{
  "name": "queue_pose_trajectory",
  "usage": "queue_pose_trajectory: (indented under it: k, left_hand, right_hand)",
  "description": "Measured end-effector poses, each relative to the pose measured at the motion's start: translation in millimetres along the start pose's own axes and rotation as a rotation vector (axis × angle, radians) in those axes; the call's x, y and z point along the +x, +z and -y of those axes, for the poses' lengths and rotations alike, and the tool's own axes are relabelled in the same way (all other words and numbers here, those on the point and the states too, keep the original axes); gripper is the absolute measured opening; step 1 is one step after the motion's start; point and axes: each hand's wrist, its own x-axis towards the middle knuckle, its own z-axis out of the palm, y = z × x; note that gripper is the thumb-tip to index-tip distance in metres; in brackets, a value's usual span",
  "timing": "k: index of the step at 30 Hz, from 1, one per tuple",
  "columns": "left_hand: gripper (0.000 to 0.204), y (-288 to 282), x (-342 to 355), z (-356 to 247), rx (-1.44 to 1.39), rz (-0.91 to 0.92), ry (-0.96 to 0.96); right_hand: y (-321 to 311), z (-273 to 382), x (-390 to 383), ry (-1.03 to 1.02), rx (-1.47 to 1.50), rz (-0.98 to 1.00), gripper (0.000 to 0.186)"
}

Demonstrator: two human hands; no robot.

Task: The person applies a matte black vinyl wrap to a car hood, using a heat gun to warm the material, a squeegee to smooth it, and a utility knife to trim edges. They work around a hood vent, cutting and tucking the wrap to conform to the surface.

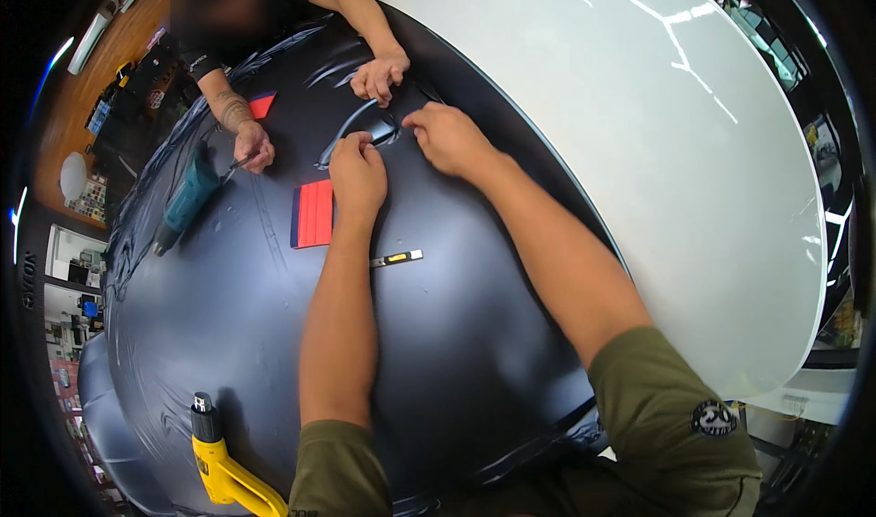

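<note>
At the far left, the broad, dark film-covered panel [228, 325] is seen wrinkled along its edge, bent by the lens and lost in the black rim. A teal gun-shaped tool [190, 191] is laid on it, nozzle down toward the left. Below, a yellow heat gun [212, 462] is caught nozzle up, its handle cut off by the lower edge. Next comes a co-worker's near hand [254, 147] — a thin dark tool is gripped there, its tip hard to make out. Just above, a small red card [263, 105] is partly tucked behind the forearm.

Toward the middle, a red squeegee [313, 214] with a dark edge is set flat, its right side pressed close to the left wrist in view. Now the left hand [359, 172]: its fingers are drawn together at the lower edge of a glossy, curved dark piece [351, 129] on the panel; whether it is pinched cannot be told, the contact being hidden. Over that piece's top edge, the co-worker's other hand [379, 76] is bent. Lower down, a slim knife [403, 258] is half covered by the left forearm.

Rightward, the right hand [449, 140] is held with fingers loosely curled, thumb and forefinger slightly parted beside the piece's right end — touch cannot be told. Beyond, a white panel [693, 216] is filled with reflections.
</note>
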Motion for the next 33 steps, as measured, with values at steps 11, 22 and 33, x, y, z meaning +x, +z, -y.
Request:
queue_pose_trajectory:
  k: [11,22,33]
  left_hand:
    - [0.018,-1.6,-3.2,7.5,-0.030,-0.052,-0.059]
    - [0.018,-1.4,-3.0,1.1,-0.062,-0.054,-0.072]
    - [0.021,1.5,-2.9,2.3,-0.079,-0.094,-0.074]
  right_hand:
    - [23.1,-11.6,52.3,-0.014,-0.133,0.299,0.017]
    - [21.5,-6.1,64.9,0.254,0.006,0.290,0.020]
    - [23.0,-3.6,66.6,0.250,-0.020,0.334,0.024]
